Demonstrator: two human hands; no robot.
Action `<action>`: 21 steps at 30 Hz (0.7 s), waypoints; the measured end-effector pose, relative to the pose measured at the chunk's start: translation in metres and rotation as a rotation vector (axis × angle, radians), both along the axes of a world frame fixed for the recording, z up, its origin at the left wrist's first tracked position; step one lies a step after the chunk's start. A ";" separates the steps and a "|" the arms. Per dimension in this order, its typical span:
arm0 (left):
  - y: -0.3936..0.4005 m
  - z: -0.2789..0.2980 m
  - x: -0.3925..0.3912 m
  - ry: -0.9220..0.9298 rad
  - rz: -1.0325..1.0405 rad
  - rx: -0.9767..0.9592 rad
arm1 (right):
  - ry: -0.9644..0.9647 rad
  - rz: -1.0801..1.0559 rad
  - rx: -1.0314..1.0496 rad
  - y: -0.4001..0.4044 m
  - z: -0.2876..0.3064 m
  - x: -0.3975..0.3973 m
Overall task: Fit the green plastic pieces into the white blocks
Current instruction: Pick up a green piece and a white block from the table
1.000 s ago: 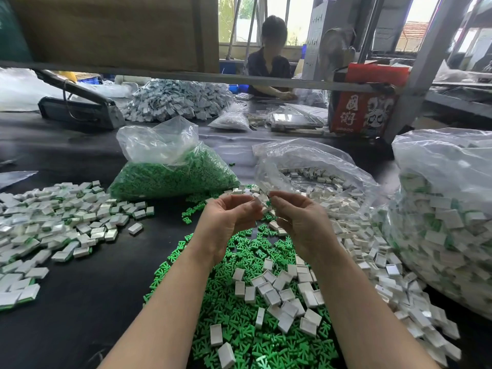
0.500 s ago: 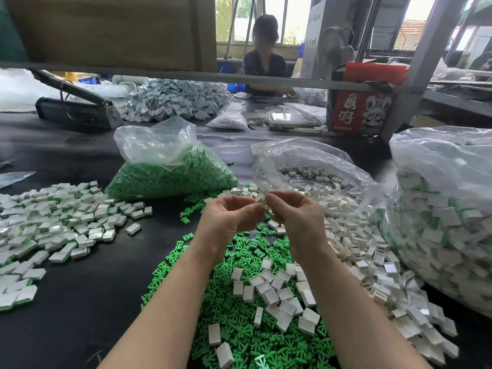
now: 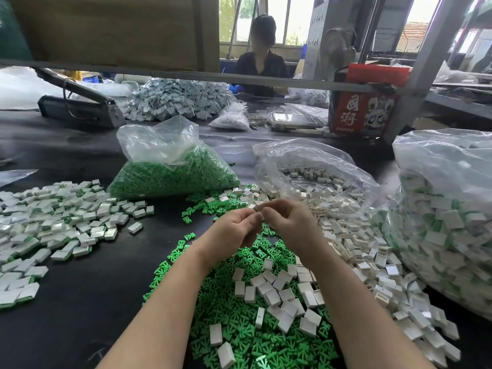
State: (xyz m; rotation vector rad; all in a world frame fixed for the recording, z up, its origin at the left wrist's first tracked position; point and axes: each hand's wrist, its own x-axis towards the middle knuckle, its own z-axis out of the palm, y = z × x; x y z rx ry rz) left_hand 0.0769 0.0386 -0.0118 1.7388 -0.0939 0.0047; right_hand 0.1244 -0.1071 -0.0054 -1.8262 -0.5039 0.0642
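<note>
Two big sacks dominate the dark tabletop (image 3: 80, 302): at the right edge a bulging clear bag of finished pieces (image 3: 447, 222), white with green showing, and beside it an open bag of white blocks (image 3: 314, 182) spilling toward the middle. Farther back on the left sits a tied bag of green plastic pieces (image 3: 173, 174), and along the left side spreads a pile of assembled blocks (image 3: 53, 225). Nearer, under the forearms, lies a loose heap of green pieces (image 3: 226, 315) with white blocks (image 3: 279, 288) scattered on top. Above that heap the left hand (image 3: 231, 233) and right hand (image 3: 290, 225) meet, fingers curled and fingertips touching, pinching something small and pale between them; it looks like one white block (image 3: 258, 209) being mated with a green insert, though the fingers hide nearly all of it and I cannot tell which hand holds which part. The likely step is the press-fit itself. The risks, as I judge them: an insert entering tilted could jam or seat only halfway, and too light a pinch could let the tiny part slip into the heap below, where a half-fitted piece would be hard to spot among loose stock.
</note>
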 end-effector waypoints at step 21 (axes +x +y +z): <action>-0.020 -0.020 0.013 -0.098 0.094 -0.058 | -0.335 -0.126 -0.365 0.008 -0.021 0.003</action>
